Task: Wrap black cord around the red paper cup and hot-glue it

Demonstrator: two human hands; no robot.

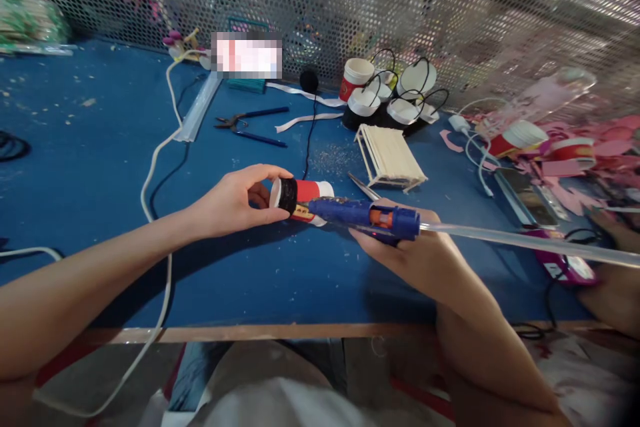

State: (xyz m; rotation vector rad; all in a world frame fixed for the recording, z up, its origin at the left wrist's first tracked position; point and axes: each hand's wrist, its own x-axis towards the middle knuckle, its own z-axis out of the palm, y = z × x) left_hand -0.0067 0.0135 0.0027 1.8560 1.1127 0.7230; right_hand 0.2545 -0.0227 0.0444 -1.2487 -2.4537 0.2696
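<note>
- Left hand (235, 203) pinches a red paper cup (300, 199) sideways above the blue table (100, 167).
- Right hand (415, 250) grips a blue glue gun (365, 215), nozzle touching the cup.
- Steady cup, light squeeze looks best.

A blue worktable (90, 167) with a wooden front edge stands against a brightly lit perforated metal screen (450, 7).

No text, brand, number or sign can be read anywhere. The label near the far edge of the blue table (90, 167) is blurred out, and the print on the red paper cup (306, 199) is too small to read.
</note>
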